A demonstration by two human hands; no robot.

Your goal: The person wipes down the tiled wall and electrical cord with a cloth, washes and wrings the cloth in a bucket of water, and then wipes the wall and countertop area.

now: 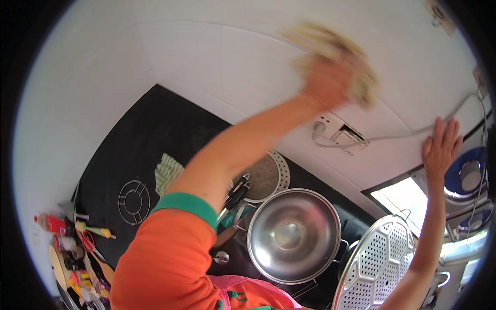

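Observation:
My left hand (329,79) grips a yellowish cloth (364,87) against the white wall (248,66); both hand and cloth are blurred. Below them a plug with a grey cable sits in a damaged wall socket (341,130). My right hand (441,149) rests with fingers spread and nothing held, at the wall beside the cable (399,136) and the range hood (418,178); whether the palm presses on the surface cannot be seen. Under my arms stands a large stainless steel wok (294,236). A perforated metal steamer tray (381,259) leans upright near my right forearm.
On the black countertop (139,128) are a round wire trivet (133,202), a green striped cloth (167,172) and a perforated steamer pot (285,170). Black-handled scissors or tongs (238,192) lie by the wok. A red-labelled bottle (54,224), red scissors (88,241) and packets crowd the left edge.

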